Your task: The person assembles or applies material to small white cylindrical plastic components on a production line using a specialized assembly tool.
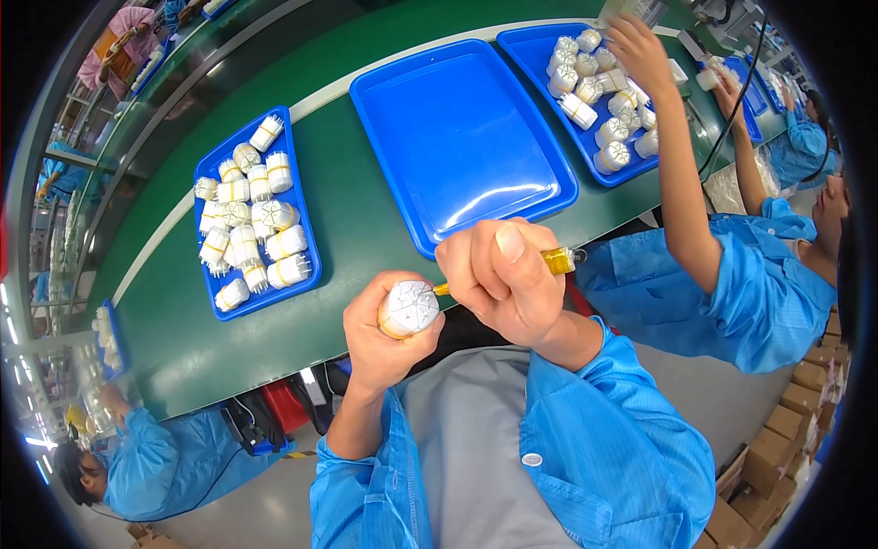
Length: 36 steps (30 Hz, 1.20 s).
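My left hand [368, 343] is wrapped round a short white cylindrical part [409, 309], with its round end turned up toward me. Dark lines run outward from the middle of that end, and a yellowish band circles its side. My right hand [503, 279] is closed in a fist round a slim tool with a yellow handle [558, 261]. The handle's butt end sticks out on the right; on the left, the tool's front end points at the rim of the white part. Whether its tip touches is hard to tell.
A blue tray [462, 137] holding nothing lies ahead on the green table [201, 352]. Similar white parts fill a left tray [309, 252] and a right tray [526, 41]. Beside me on the right, a co-worker's hand [637, 55] reaches over that tray; another person [165, 467] sits at left.
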{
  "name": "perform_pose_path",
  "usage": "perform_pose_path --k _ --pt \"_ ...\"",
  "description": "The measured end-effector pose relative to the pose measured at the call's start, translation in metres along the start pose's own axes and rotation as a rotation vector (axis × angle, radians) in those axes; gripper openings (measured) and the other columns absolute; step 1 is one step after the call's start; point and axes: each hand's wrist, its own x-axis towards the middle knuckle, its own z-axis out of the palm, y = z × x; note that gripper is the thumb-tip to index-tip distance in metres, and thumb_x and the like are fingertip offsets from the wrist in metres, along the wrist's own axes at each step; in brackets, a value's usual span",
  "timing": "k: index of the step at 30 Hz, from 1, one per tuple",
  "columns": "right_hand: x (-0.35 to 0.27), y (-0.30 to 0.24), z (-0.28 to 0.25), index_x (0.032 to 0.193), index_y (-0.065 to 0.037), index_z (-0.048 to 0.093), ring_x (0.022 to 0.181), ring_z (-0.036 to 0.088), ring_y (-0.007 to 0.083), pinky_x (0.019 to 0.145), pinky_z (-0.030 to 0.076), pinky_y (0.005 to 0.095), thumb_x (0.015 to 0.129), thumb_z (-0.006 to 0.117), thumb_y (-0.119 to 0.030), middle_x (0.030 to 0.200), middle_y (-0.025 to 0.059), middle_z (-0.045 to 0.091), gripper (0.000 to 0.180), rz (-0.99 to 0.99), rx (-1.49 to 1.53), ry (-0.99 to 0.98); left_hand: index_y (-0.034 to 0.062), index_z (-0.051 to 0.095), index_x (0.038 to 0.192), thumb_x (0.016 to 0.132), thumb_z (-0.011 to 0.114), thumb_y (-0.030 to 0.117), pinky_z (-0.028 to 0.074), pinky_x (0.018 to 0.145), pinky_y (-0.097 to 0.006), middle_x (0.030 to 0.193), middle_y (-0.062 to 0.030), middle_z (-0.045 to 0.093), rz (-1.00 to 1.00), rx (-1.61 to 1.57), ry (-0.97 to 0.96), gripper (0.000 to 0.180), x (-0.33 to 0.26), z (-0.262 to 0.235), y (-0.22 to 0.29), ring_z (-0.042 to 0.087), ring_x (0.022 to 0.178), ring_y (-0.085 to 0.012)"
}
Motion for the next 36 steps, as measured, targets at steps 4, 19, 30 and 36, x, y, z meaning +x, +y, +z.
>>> perform_pose_path --k 4,19,30,36 --pt "0.001 0.000 0.005 0.056 -0.007 0.038 0.045 0.031 0.0065 0.044 0.024 0.0266 0.103 0.039 -0.025 0.050 0.0052 0.045 0.050 0.003 0.006 0.051 0.0027 0.063 0.094 0.066 0.077 -0.001 0.050 0.068 -0.023 0.083 -0.0018 0.066 0.009 0.028 -0.014 0.032 -0.001 0.001 -0.004 0.061 0.075 -0.0072" --pt "-0.010 0.034 -0.024 0.068 -0.007 0.039 0.052 0.034 0.0119 0.050 0.030 0.0258 0.102 0.038 -0.029 0.060 0.0116 0.049 0.041 -0.136 0.081 0.212 -0.0032 0.054 0.116 0.087 0.068 0.021 0.049 0.076 -0.026 0.099 -0.0076 0.062 0.006 -0.133 0.072 0.041 0.041 -0.057 0.003 0.058 0.087 -0.0104" --pt "-0.071 0.071 -0.033 0.070 -0.006 0.049 0.057 0.040 0.0055 0.053 0.033 0.0221 0.099 0.046 -0.024 0.067 0.0030 0.054 0.034 0.275 -0.118 0.230 0.0043 0.064 0.118 0.079 0.071 0.033 0.048 0.089 -0.047 0.110 -0.0216 0.063 0.130 1.416 0.594 0.049 0.216 -0.249 -0.013 0.060 0.102 -0.0397" --pt "-0.073 0.072 -0.045 0.069 -0.005 0.048 0.055 0.040 0.0073 0.053 0.033 0.0230 0.100 0.046 -0.028 0.065 0.0041 0.054 0.039 0.320 -0.146 0.237 0.0197 0.057 0.134 0.082 0.060 0.053 0.040 0.103 -0.050 0.136 -0.0152 0.053 -0.351 1.738 0.435 0.063 0.228 -0.263 -0.029 0.047 0.125 -0.0386"
